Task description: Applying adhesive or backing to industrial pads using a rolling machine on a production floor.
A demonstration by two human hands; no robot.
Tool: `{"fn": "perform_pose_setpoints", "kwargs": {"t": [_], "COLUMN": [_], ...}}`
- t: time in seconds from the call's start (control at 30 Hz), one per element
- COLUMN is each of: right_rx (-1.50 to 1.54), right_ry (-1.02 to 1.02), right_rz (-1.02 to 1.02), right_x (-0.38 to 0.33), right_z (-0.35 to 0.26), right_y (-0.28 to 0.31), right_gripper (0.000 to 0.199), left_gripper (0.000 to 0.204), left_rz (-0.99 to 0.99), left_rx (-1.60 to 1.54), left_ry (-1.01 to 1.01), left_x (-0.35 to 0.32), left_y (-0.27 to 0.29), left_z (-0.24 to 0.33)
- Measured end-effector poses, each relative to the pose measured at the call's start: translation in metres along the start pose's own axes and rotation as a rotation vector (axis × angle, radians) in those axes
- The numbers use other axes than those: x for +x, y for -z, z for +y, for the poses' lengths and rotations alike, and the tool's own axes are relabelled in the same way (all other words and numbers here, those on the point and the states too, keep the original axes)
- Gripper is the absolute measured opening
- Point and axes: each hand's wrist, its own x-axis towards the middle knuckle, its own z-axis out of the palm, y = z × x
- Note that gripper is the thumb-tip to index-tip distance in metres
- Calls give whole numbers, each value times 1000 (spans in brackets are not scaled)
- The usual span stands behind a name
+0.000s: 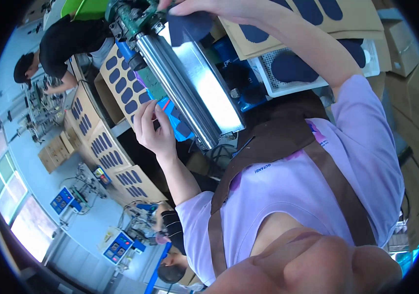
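At the top, my right hand (197, 7) grips a dark blue rounded flat piece (190, 28). It hangs above the shiny metal plate (209, 88) of a green roller machine (136, 18); part of my fingers is cut off by the frame's upper edge. Long steel rollers (177, 90) run down the machine's left side. My left hand (154, 128) is beside them, fingers loosely bent and apart, holding nothing visible. Under its fingertips lies a blue bin (174, 113) with dark pieces inside.
A white perforated tray (273, 88) with dark pieces stands at right, by cardboard sheets (366, 29) bearing dark ovals. More such boards (114, 147) line the left. Two people work nearby, one in a black shirt (70, 46), another lower down (172, 235). Cardboard boxes (403, 46) fill the right.
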Motion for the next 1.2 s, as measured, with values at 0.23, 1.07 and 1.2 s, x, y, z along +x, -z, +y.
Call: {"fn": "perform_pose_setpoints", "kwargs": {"t": [0.23,1.07,1.2], "right_rx": [-475,-760,-743], "right_ry": [72,-16,18], "right_rz": [-161,-287,-246], "right_x": [33,40,38], "right_z": [31,81,86], "right_y": [16,9,1], "right_gripper": [19,18,18], "left_gripper": [13,20,23], "left_rz": [-52,-128,-158], "left_rx": [21,-342,-350], "left_ry": [12,488,583], "left_x": [8,28,39], "left_y": [-9,-54,-61], "left_z": [0,-63,-61]}}
